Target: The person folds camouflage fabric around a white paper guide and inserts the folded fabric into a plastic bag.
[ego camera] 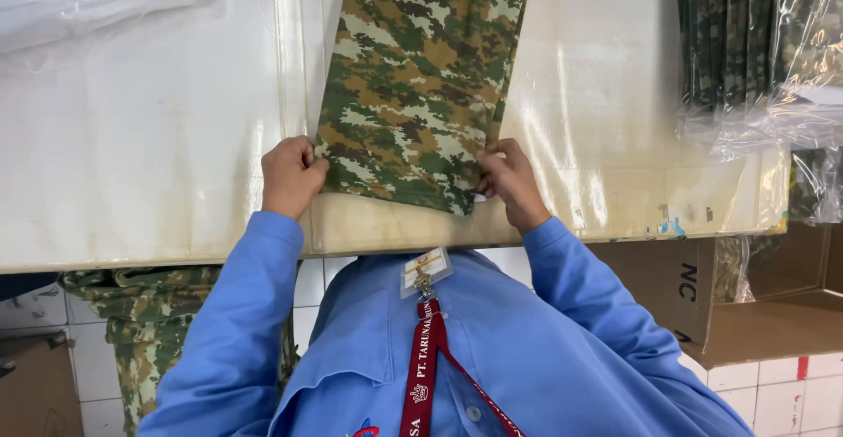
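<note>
I observe my left hand (291,176) and right hand (507,182) each pinching the folded camouflage garment's (420,77) near corners on the table (140,138)

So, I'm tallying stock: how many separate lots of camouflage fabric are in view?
3: folded piece held by both hands on the table, bagged stack top right, pile under the table. More may be hidden.

Clear plastic pkgs (755,59) top right w/ camo; brown carton (773,314) below; badge (426,270).
</note>
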